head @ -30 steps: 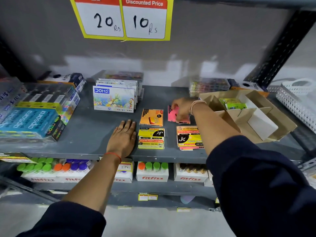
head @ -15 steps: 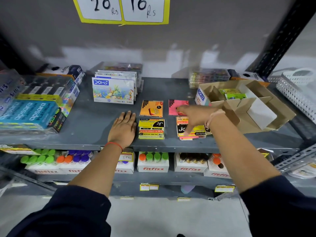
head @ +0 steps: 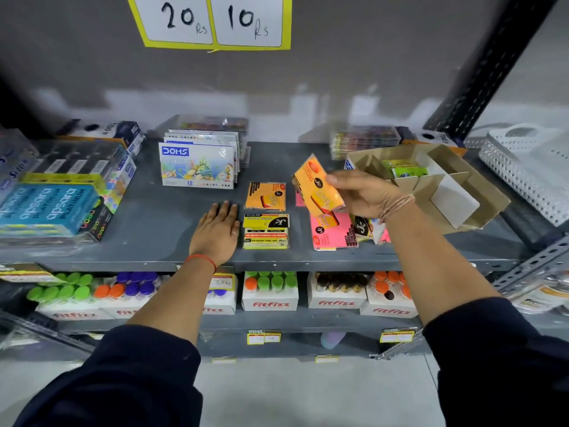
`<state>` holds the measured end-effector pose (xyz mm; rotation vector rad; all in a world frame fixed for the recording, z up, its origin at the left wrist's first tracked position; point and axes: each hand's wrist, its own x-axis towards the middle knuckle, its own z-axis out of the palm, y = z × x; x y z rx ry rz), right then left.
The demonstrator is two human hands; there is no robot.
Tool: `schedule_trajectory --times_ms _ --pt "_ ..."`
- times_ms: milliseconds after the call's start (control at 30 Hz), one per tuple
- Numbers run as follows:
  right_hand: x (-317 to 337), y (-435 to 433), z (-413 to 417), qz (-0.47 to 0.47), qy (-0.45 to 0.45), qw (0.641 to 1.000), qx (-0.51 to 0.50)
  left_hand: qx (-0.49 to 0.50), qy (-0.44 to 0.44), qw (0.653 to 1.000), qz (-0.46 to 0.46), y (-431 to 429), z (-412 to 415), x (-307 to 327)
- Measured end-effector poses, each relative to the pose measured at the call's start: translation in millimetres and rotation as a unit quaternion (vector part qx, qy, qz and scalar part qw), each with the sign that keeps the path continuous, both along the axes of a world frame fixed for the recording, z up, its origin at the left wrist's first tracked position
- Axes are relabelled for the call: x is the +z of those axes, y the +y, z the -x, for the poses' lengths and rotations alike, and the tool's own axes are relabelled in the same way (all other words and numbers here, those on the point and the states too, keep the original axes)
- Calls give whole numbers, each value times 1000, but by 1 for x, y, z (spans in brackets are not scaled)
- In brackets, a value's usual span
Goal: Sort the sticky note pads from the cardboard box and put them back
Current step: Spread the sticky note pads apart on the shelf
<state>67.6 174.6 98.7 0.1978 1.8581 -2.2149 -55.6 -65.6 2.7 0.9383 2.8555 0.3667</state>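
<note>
My right hand (head: 365, 194) holds an orange sticky note pad (head: 317, 184) tilted in the air above the grey shelf (head: 154, 217). Under it lies a pink pad (head: 334, 231), with more pads partly hidden beneath my wrist. Left of that, another orange pad (head: 265, 196) lies flat behind a yellow pad (head: 266, 231). My left hand (head: 217, 231) rests flat on the shelf beside the yellow pad, holding nothing. At the right stands the open cardboard box (head: 480, 195) with dividers and a green pad (head: 403, 171) inside.
A DOMS colour box (head: 197, 166) stands behind my left hand. Apsara packs (head: 46, 208) fill the shelf's left end. Clear packs (head: 363, 140) sit at the back right and a white perforated basket (head: 523, 161) at far right. Fitfizz bottle boxes (head: 271, 292) line the lower shelf.
My right hand has picked an orange pad up off the front right pile, uncovering the pink pad there. My left hand has stayed flat on the shelf.
</note>
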Motion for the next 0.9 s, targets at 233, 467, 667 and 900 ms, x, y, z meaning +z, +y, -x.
schedule_trajectory --times_ms 233,467,667,900 --pt "-25 -17 23 106 -6 992 -68 -1 3 1000 -1 -1 1 0" --pt "-13 -26 52 -48 -6 996 -78 -1 5 1000 -10 -1 1 -2" --pt "-18 -36 95 -345 -8 938 -39 0 12 1000 -9 0 4 -4" --pt "-40 -53 115 -527 -26 849 6 -2 1 1000 -13 -2 5 -5"
